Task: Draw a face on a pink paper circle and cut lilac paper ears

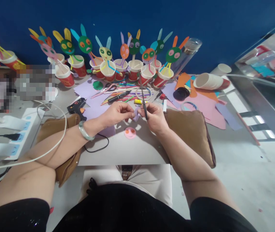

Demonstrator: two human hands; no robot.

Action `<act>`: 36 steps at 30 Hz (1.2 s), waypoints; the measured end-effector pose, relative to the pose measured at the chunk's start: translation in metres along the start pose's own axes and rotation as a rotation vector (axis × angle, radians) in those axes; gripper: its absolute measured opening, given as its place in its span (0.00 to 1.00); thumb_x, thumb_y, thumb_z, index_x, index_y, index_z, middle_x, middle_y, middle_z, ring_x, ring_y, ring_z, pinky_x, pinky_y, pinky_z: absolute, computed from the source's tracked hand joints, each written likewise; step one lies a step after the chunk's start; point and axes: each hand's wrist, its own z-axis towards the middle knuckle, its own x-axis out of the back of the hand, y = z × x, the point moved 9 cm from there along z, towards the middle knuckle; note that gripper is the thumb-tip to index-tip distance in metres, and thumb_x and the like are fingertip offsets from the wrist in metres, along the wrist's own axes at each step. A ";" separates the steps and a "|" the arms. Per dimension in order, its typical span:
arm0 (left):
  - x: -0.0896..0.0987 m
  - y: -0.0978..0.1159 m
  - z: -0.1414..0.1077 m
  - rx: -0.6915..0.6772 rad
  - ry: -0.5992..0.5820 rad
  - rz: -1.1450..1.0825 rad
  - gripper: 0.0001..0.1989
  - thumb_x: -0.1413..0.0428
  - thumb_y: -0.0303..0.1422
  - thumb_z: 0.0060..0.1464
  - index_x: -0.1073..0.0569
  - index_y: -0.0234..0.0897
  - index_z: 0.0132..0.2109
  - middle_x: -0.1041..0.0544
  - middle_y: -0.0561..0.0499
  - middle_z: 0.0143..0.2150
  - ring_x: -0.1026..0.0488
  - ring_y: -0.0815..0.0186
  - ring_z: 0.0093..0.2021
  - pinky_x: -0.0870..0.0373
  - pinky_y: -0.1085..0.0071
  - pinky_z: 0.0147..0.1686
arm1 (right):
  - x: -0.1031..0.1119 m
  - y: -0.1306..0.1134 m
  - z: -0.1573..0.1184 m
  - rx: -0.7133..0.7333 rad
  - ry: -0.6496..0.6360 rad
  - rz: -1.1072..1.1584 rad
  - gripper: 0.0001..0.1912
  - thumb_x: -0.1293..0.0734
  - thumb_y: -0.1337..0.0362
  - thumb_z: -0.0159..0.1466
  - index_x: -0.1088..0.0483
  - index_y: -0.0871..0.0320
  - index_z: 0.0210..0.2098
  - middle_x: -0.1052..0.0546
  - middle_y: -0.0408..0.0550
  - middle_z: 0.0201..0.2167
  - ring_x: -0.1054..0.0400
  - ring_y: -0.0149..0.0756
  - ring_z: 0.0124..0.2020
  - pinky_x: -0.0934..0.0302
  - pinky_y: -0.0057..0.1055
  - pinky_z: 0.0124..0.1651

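Note:
Over the near part of the table, my left hand [118, 113] is closed in a pinch at the edge of a small purple paper piece [137, 114]. My right hand [154, 117] is closed around a slim, dark, pointed tool [144, 104] that looks like tweezers. The tool points away from me, and its lower end lies along my fingers. Right fingertips also touch the purple paper from the other side. Just below both hands lies a round pink paper face [130, 132] with orange eyes and a drawn mouth.
Behind my hands lie pens [119, 96], pink-handled scissors [105, 90] and coloured paper [207, 108]. Paper cups [108, 71] with animal-faced figures line the blue wall. A glue gun [77, 105] and power strip [23, 133] are left; brown cushions [188, 132] flank the workspace.

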 end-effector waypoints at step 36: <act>-0.007 -0.012 -0.001 0.219 -0.079 -0.238 0.13 0.29 0.35 0.46 0.20 0.32 0.35 0.21 0.52 0.29 0.29 0.75 0.23 0.40 0.78 0.22 | -0.003 0.007 -0.002 -0.082 -0.045 0.120 0.17 0.16 0.54 0.44 0.21 0.56 0.26 0.22 0.41 0.27 0.39 0.25 0.25 0.42 0.27 0.29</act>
